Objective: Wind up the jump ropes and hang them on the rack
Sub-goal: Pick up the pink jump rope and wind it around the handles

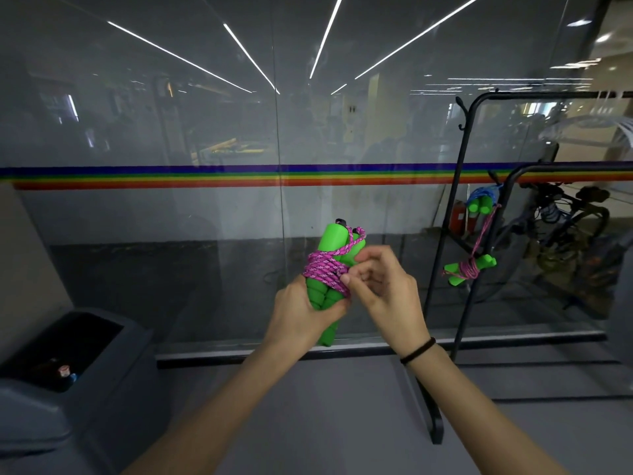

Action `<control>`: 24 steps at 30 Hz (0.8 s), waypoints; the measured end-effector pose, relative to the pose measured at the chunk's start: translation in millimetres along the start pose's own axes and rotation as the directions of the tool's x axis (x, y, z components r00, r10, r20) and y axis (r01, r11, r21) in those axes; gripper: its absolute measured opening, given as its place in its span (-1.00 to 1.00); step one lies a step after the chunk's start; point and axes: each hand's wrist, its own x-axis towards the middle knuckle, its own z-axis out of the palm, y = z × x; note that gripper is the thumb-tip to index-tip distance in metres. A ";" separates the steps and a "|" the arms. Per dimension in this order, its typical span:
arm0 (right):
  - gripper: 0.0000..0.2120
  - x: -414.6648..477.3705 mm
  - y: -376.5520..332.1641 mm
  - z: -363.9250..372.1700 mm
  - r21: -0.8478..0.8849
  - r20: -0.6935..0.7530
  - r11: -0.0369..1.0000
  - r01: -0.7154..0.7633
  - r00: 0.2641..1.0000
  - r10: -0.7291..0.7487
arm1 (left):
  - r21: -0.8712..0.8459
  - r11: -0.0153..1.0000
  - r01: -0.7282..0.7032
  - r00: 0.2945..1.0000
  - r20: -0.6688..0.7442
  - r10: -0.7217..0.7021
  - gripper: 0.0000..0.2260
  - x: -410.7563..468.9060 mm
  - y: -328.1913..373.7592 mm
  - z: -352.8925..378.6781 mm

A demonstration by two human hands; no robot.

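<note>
I hold a jump rope upright in front of me: two green foam handles side by side with pink cord wound around their middle. My left hand grips the lower half of the handles. My right hand pinches the pink cord at the right side of the bundle. To the right stands a black metal rack. A wound pink rope with green handles hangs from it by a cord, and a blue rope with green handles hangs higher up.
A glass wall with a rainbow stripe runs straight ahead. A dark grey bin stands at the lower left. The rack's foot reaches onto the grey floor near my right arm. Bicycles stand behind the glass at right.
</note>
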 end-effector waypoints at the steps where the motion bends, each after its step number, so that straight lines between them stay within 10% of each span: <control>1: -0.87 0.2 0.4 0.5 -0.005 0.002 1.000 -0.002 1.000 0.002 | 0.003 1.000 0.005 1.000 -0.003 -0.005 -0.81 -0.2 -1.0 0.6; 24: -0.83 13.4 -3.7 8.0 -0.255 0.042 0.957 -0.135 0.988 0.151 | 0.214 0.975 -0.050 0.995 -0.069 0.066 -0.60 4.6 -16.0 0.9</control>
